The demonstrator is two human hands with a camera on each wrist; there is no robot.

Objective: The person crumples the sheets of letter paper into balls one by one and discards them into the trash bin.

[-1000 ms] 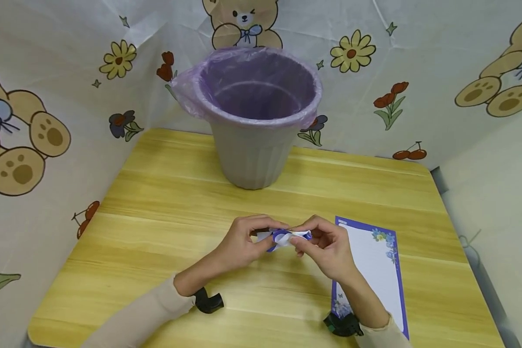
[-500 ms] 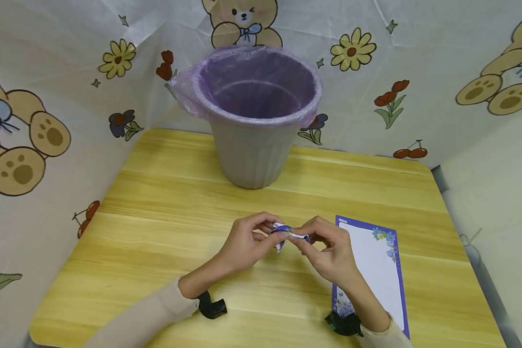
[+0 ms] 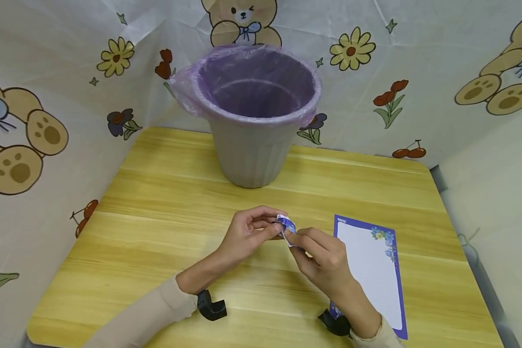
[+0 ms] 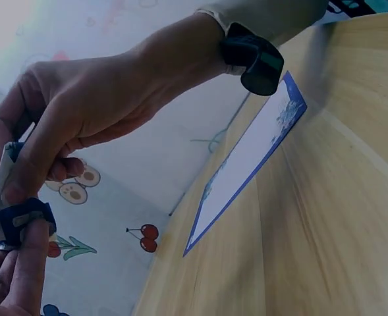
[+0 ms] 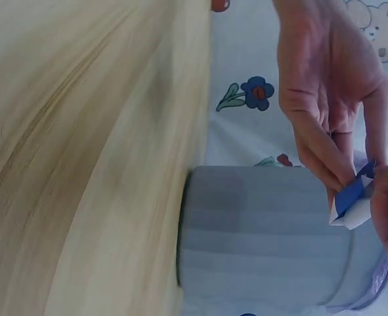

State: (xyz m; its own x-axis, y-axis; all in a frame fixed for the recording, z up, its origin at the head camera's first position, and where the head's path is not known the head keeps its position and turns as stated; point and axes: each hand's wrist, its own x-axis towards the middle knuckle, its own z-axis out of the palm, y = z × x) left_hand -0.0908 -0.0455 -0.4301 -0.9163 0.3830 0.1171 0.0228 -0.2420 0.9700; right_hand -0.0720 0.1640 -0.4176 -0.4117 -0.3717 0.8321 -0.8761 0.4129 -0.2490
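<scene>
Above the table, a small piece of folded paper [image 3: 289, 224], white with a purple-blue border, is held between both hands. My left hand [image 3: 242, 235] pinches its left side between thumb and fingers. From the right, my right hand [image 3: 324, 256] grips the lower right part, thumb and index finger against it. The right wrist view shows the crumpled paper [image 5: 353, 201] with white and blue faces, its far side covered by fingers. Flat on the table to the right lies a sheet of lined letter paper [image 3: 369, 270], with the right forearm over its lower left corner.
A grey bin [image 3: 252, 154] lined with a purple plastic bag [image 3: 311, 113] stands at the back of the wooden table [image 3: 156, 203]. Behind it hangs a bear-and-flower patterned cloth [image 3: 304, 24]. Each wrist wears a black device [image 3: 211, 307].
The folded paper has turned from lying sideways to a more upright slant and risen slightly. My right hand has rotated, its knuckles now facing up; my left fingers have shifted a little.
</scene>
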